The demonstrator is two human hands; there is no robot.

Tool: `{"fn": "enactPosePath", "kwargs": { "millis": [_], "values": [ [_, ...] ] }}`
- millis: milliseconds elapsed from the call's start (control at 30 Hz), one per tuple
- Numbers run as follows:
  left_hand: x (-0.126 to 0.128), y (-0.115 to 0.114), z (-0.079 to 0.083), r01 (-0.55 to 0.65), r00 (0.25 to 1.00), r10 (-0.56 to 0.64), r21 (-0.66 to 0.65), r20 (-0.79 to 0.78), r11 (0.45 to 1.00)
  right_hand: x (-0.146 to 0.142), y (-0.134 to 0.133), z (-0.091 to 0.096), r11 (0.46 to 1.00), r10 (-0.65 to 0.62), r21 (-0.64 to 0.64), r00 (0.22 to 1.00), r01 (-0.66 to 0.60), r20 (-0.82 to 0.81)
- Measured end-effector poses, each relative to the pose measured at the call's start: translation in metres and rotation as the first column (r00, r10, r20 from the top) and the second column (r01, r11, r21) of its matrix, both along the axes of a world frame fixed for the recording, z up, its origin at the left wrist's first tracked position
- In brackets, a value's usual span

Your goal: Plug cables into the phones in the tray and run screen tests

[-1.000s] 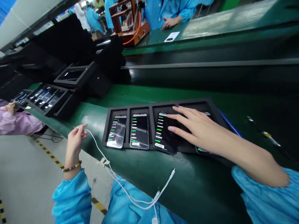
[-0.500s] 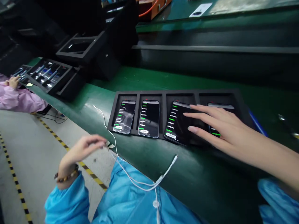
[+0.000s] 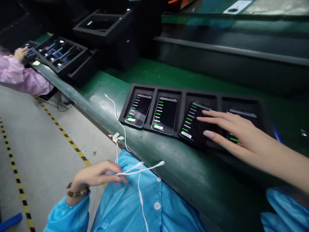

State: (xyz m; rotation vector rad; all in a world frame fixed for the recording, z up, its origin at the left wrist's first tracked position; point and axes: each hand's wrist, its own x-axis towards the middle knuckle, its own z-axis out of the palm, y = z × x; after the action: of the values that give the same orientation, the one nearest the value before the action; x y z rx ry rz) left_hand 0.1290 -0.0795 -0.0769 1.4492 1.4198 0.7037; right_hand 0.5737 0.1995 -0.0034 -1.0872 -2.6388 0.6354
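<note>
My left hand [image 3: 101, 174] is in front of my blue smock, with a white charging cable [image 3: 149, 168] caught in its fingers; the cable's plug end sticks out to the right. My right hand [image 3: 238, 135] lies palm down with fingers spread over the right part of a black foam tray [image 3: 182, 103]. Its fingertips rest on or just over the third phone [image 3: 190, 117], which sits askew in its slot. Partly under that hand is the fourth phone [image 3: 241, 112]. The first phone [image 3: 138, 109] and second phone [image 3: 165, 114] show lit lists of green and white lines.
A second white cable [image 3: 114, 106] lies on the green bench [image 3: 98, 93] left of the tray, near tape [image 3: 116, 137] at the edge. Black foam trays [image 3: 60, 54] stand further left, beside a co-worker's pink sleeve [image 3: 24, 75]. A blue pen-like object [image 3: 277, 134] lies right.
My left hand has moved down and right, from the bench edge to before my smock, drawing the cable and its plug leftward. The view has shifted; my right hand stays over the third phone.
</note>
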Motion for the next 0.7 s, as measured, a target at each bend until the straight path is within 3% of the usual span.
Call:
{"fn": "enactPosePath", "kwargs": {
  "millis": [100, 167, 267, 367, 400, 500, 567, 600, 633, 700],
  "values": [
    [-0.033, -0.028, 0.01, -0.016, 0.966, 0.024, -0.033, 0.259, 0.999, -0.001, 0.0, 0.0, 1.0, -0.002, -0.008, 1.0, 0.002, -0.003],
    [-0.054, -0.04, 0.011, -0.177, 0.92, 0.144, 0.057, 0.365, 0.983, -0.002, 0.002, -0.004, 1.0, 0.01, 0.002, 1.0, -0.01, -0.013],
    [-0.067, -0.047, 0.001, -0.46, 0.855, 0.374, 0.193, 0.359, 0.866, -0.004, 0.004, -0.009, 0.998, 0.066, -0.012, 0.997, -0.066, 0.037],
    [-0.056, -0.044, -0.017, -0.554, 0.83, 0.502, 0.255, 0.245, 0.792, -0.006, 0.005, -0.01, 0.994, 0.102, -0.044, 0.991, -0.099, 0.086],
    [-0.048, -0.041, -0.024, -0.539, 0.842, 0.507, 0.265, 0.184, 0.799, -0.007, 0.005, -0.009, 0.994, 0.099, -0.046, 0.992, -0.096, 0.081],
    [-0.019, -0.026, -0.044, -0.392, 0.913, 0.407, 0.244, -0.013, 0.887, -0.012, 0.002, -0.006, 0.994, 0.093, -0.059, 0.993, -0.089, 0.075],
    [-0.002, -0.011, -0.056, -0.227, 0.947, 0.271, 0.235, -0.174, 0.945, -0.017, -0.001, -0.004, 0.995, 0.081, -0.066, 0.995, -0.077, 0.058],
    [0.004, -0.003, -0.062, -0.091, 0.93, 0.166, 0.232, -0.328, 0.968, -0.019, -0.002, -0.003, 0.995, 0.071, -0.068, 0.997, -0.068, 0.045],
    [0.008, 0.006, -0.066, 0.067, 0.857, 0.049, 0.206, -0.514, 0.976, -0.02, -0.004, -0.002, 0.996, 0.056, -0.064, 0.998, -0.055, 0.024],
    [0.013, 0.022, -0.073, 0.285, 0.638, -0.106, 0.107, -0.763, 0.952, -0.021, -0.005, 0.001, 0.997, 0.04, -0.066, 0.999, -0.04, 0.0]
  ]
}}
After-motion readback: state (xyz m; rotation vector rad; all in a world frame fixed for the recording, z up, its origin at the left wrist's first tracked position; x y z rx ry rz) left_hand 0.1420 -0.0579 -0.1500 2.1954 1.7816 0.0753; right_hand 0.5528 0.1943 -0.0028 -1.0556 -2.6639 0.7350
